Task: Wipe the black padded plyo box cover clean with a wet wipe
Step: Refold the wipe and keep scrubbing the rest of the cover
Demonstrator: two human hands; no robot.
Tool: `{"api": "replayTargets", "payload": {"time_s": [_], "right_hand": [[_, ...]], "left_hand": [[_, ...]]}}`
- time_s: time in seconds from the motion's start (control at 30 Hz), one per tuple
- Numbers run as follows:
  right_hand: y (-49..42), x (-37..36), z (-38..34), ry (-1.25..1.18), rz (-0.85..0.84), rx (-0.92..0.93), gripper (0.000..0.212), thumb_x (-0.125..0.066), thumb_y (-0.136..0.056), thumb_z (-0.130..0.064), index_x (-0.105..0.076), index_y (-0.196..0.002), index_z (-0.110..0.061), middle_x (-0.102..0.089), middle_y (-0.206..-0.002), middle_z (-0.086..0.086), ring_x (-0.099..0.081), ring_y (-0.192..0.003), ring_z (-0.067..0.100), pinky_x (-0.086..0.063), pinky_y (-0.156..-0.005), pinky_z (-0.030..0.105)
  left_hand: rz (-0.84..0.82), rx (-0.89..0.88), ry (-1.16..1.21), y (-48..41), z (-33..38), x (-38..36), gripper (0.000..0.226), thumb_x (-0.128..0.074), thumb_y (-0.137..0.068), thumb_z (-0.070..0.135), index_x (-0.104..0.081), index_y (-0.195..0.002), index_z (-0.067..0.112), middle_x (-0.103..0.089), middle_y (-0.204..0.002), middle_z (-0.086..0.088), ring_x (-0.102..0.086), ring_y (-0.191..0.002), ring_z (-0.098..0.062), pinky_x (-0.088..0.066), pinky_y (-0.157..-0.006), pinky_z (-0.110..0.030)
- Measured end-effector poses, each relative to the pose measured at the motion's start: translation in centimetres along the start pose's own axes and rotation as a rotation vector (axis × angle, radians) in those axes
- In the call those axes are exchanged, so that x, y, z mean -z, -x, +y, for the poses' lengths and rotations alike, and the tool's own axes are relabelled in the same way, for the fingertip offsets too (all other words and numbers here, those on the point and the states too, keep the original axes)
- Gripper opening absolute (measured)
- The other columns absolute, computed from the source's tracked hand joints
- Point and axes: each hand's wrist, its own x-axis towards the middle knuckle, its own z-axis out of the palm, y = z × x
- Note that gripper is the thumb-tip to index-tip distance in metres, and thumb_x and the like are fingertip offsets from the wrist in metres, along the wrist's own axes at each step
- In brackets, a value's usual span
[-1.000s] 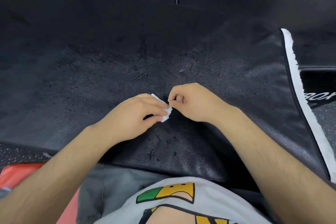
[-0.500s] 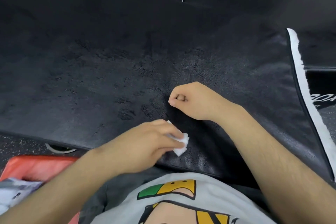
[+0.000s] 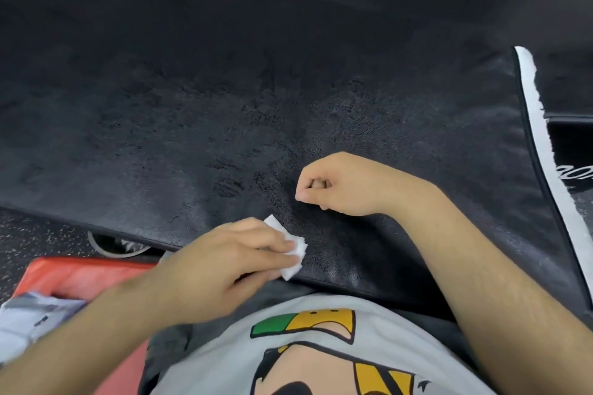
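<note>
The black padded plyo box cover (image 3: 288, 99) fills most of the view, its surface streaked with damp patches. My left hand (image 3: 218, 263) holds a small folded white wet wipe (image 3: 293, 250) against the cover near its front edge. My right hand (image 3: 340, 184) rests as a loose fist on the cover just beyond and to the right of the wipe, holding nothing.
A white strip (image 3: 555, 170) runs along the cover's right edge, with a black panel bearing white lettering (image 3: 574, 173) beyond it. A red pad (image 3: 73, 272) and a wipe packet (image 3: 29, 321) lie at the lower left on speckled floor (image 3: 35, 234). My grey printed shirt (image 3: 308, 346) is at the bottom.
My left hand has pulled the wipe away from my right hand, toward the cover's front edge. My right hand stayed in place, curled.
</note>
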Motion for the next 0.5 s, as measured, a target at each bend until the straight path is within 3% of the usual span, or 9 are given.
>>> {"api": "replayTargets", "payload": {"time_s": [0.2, 0.4, 0.5], "right_hand": [[-0.1, 0.1, -1.2, 0.028, -0.026, 0.025, 0.013, -0.060, -0.096, -0.033, -0.070, -0.089, -0.033, -0.065, -0.073, -0.014, -0.055, -0.065, 0.000, -0.049, -0.067, 0.025], [-0.5, 0.6, -2.3, 0.025, -0.038, 0.054, 0.013, -0.059, -0.097, -0.033, -0.071, -0.091, -0.032, -0.062, -0.069, -0.018, -0.054, -0.063, -0.003, -0.041, -0.057, 0.010], [-1.1, -0.1, -3.1, 0.037, -0.057, 0.090, 0.013, -0.060, -0.097, -0.034, -0.071, -0.092, -0.033, -0.062, -0.070, -0.019, -0.053, -0.064, -0.003, -0.041, -0.058, 0.012]], "left_hand": [[0.071, 0.027, 0.002, 1.0, -0.5, 0.4, 0.023, -0.061, -0.099, 0.025, -0.072, -0.119, 0.026, -0.061, -0.125, 0.020, -0.057, -0.117, -0.006, -0.050, -0.093, -0.031], [0.163, 0.091, -0.015, 2.2, -0.2, -0.6, 0.027, -0.064, -0.098, 0.023, -0.071, -0.123, 0.029, -0.064, -0.123, 0.017, -0.059, -0.117, -0.009, -0.051, -0.090, -0.035], [0.198, 0.080, -0.043, 3.1, -0.7, -0.4, 0.024, -0.063, -0.098, 0.026, -0.073, -0.120, 0.029, -0.065, -0.121, 0.017, -0.060, -0.113, -0.010, -0.052, -0.087, -0.034]]}}
